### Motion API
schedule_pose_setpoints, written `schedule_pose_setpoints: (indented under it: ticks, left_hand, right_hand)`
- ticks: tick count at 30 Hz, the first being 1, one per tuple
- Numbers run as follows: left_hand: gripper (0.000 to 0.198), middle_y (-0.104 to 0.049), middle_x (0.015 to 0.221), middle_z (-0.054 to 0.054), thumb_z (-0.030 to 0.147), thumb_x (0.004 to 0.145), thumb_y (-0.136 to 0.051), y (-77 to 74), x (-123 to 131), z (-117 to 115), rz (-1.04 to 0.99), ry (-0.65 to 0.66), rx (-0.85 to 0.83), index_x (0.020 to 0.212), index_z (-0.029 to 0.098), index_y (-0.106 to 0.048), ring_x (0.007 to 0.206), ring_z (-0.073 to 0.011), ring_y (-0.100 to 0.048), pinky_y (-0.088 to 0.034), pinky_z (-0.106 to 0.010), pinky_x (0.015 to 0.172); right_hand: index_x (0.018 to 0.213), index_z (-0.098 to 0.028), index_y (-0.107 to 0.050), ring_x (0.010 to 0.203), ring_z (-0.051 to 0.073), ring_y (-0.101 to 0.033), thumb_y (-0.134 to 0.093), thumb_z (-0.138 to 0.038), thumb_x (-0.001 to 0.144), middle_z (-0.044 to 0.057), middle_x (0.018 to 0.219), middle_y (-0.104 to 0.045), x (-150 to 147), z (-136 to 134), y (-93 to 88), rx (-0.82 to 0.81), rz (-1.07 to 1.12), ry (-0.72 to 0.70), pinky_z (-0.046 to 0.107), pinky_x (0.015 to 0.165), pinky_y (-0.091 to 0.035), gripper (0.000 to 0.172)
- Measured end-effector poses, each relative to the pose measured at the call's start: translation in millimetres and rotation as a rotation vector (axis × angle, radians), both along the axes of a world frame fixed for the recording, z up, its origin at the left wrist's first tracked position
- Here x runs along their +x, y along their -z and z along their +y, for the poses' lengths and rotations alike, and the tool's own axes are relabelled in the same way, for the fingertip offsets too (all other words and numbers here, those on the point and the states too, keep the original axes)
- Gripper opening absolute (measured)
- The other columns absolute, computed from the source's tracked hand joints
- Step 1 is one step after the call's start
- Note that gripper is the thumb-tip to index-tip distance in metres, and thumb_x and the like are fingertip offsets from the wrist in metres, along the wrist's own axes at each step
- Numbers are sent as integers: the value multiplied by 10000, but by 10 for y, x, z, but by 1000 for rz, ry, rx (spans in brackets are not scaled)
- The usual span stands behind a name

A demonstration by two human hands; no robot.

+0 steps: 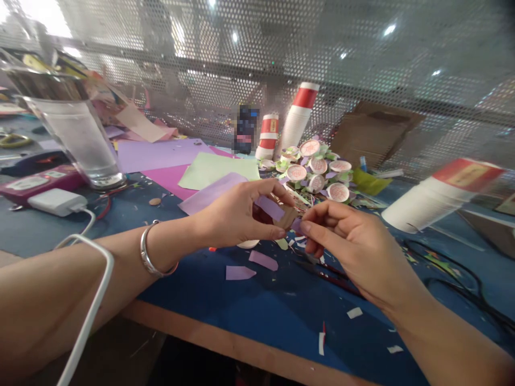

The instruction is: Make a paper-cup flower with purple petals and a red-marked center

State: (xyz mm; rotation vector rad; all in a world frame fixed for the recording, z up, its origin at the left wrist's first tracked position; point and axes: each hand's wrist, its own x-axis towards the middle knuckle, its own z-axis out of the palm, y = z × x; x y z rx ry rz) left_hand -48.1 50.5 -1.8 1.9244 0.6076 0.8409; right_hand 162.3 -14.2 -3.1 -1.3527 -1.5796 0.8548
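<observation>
Between the thumb and fingers of my left hand (245,209) is a small tan disc (287,217), with a purple paper piece (270,208) sticking out on its left side. My right hand (346,236) pinches another small purple paper strip (296,224) at the disc's right edge; whether the strip is stuck to the disc I cannot tell. Two cut purple strips, one with a clearly pointed end (240,273), lie on the blue table below. Dark-handled scissors (333,276) rest partly under my right hand. Just behind, round pieces with printed faces and paper petals (317,166) form a pile.
Purple and green paper sheets (217,167) lie behind my left hand. A tall glass (76,134) stands at left, near a white charger (58,201) whose cable crosses my left arm. Stacked paper cups (438,195) stand at right, beside a black cable (454,284). A perforated metal panel (181,64) closes the back.
</observation>
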Motion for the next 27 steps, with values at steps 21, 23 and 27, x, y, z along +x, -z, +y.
schedule_pose_setpoints:
  ticks: [21,23,27]
  left_hand:
    - [391,-696,1030,-36,158,730,-818,24,-4,7,-6,10,10,1065,162,-617,732,-99,-683,-538,-209,629]
    - [394,-702,1043,-40,160,719,-829,28,-6,11,-8,7,11,1057,164,-625,766,-110,-688,-547,-222,661]
    - [405,-710,1028,-38,160,710,-835,15,-10,11,12,-2,-16,1064,157,-637,781,-120,-678,-530,-238,675]
  right_hand:
    - [842,-190,-690,583,91,-612,-897,-322,703,-41,672,-642,-61,7,16,-105,195,-2,182,532,-501,282]
    - [839,-190,-688,579,92,-610,-898,-325,703,-41,659,-641,-62,3,14,-108,194,-2,181,527,-494,284]
    - [816,-185,-691,558,88,-593,-898,-350,701,-37,638,-637,-64,-7,7,-105,188,1,183,515,-484,289]
